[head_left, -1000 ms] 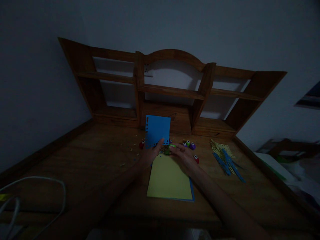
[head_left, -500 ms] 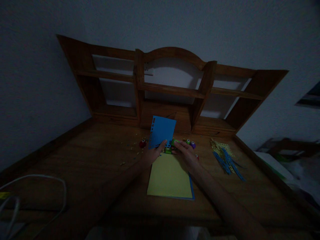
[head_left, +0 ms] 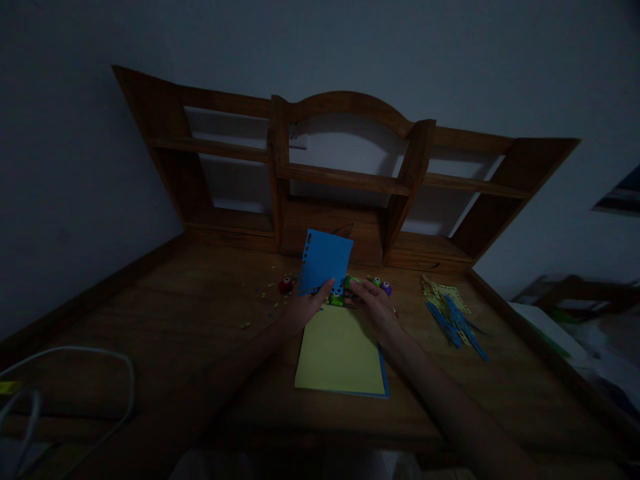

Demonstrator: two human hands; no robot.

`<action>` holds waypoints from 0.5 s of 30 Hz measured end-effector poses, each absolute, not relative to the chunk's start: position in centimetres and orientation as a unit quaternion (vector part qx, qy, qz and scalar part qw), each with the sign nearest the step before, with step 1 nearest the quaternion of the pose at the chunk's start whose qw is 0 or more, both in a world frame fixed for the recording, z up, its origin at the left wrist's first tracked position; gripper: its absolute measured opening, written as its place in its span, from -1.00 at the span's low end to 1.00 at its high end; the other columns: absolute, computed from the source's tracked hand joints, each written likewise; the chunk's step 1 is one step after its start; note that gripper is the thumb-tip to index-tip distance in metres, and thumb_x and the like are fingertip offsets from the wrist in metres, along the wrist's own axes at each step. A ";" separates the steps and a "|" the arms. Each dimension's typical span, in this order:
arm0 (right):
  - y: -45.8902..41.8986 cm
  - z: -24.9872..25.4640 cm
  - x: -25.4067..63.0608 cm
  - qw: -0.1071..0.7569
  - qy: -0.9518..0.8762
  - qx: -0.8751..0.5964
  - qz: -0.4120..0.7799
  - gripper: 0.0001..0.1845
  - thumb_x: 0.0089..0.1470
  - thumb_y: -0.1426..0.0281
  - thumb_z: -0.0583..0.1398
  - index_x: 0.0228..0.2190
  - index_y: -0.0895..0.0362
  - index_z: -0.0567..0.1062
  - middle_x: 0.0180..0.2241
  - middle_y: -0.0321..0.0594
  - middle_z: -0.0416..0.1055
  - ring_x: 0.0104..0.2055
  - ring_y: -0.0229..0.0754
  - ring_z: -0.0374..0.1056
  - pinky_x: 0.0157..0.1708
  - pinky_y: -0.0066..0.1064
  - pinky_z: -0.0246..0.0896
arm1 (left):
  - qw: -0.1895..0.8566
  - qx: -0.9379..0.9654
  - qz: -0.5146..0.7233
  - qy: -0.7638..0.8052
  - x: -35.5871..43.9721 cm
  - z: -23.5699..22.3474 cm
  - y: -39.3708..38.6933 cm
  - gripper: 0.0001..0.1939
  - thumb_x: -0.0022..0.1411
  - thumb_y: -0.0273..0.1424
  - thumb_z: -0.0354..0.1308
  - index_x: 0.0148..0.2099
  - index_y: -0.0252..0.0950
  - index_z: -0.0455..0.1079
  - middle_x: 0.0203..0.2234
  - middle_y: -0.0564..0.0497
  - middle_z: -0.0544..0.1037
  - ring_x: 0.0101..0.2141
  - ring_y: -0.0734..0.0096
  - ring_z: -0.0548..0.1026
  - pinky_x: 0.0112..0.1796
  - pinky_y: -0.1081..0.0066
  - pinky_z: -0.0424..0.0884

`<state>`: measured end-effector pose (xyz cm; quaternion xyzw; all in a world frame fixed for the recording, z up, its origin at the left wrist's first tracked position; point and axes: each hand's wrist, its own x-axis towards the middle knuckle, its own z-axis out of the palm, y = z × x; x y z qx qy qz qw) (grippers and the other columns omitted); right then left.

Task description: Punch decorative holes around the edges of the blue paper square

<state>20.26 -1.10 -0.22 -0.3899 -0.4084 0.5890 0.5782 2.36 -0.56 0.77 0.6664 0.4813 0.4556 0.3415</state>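
In the head view, a flat rectangular sheet of blue paper is held up by the left hand above the middle of a brown wooden desk. The sheet is gripped at its lower edge, with the thumb laid on the front; the fingers behind are hidden. Holes are seen along its left and lower edges. By the right hand, with fingers bent and almost closed, a small shiny green object is held just beside the lower right corner of the sheet; whether they are touching cannot be told. Below, between the hands, another small green object with an eye is seen. A pale yellow paper sheet is placed on the near side, over a blue one. To the left, a round red object with an eye is surrounded by small paper scraps. Farther right, a purple object and a heap of perforated blue and yellow strips are found.
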 end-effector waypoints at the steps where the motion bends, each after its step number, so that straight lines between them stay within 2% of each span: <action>1: -1.1 -0.2 20.3 0.575 -0.410 -0.390 0.590 -0.73 -0.15 0.25 0.39 -0.34 0.07 0.58 -0.30 -0.24 0.47 -0.25 -0.23 0.38 -0.24 -0.40 0.32 | 0.341 0.663 0.452 0.490 2.4 0.8 -0.6 -0.60 0.20 -0.03 0.01 -0.49 -0.23 0.33 -0.67 0.02 0.39 -0.43 0.25 0.43 -0.36 0.33 0.30; 8: -1.4 -0.1 20.1 0.562 -0.427 -0.378 0.599 -0.78 -0.12 0.27 0.37 -0.35 0.06 0.58 -0.29 -0.26 0.47 -0.25 -0.25 0.37 -0.22 -0.40 0.30 | 0.337 0.676 0.439 0.486 2.5 0.6 -0.6 -0.56 0.22 -0.03 -0.02 -0.52 -0.25 0.23 -0.67 0.09 0.32 -0.57 0.41 0.32 -0.44 0.40 0.23; 15: -1.5 -0.1 20.0 0.552 -0.432 -0.379 0.605 -0.78 -0.11 0.28 0.37 -0.35 0.07 0.59 -0.27 -0.26 0.47 -0.23 -0.25 0.36 -0.24 -0.44 0.29 | 0.357 0.690 0.419 0.471 2.7 0.9 -1.0 -0.57 0.20 -0.04 0.00 -0.52 -0.26 0.24 -0.69 0.09 0.31 -0.57 0.42 0.30 -0.45 0.42 0.24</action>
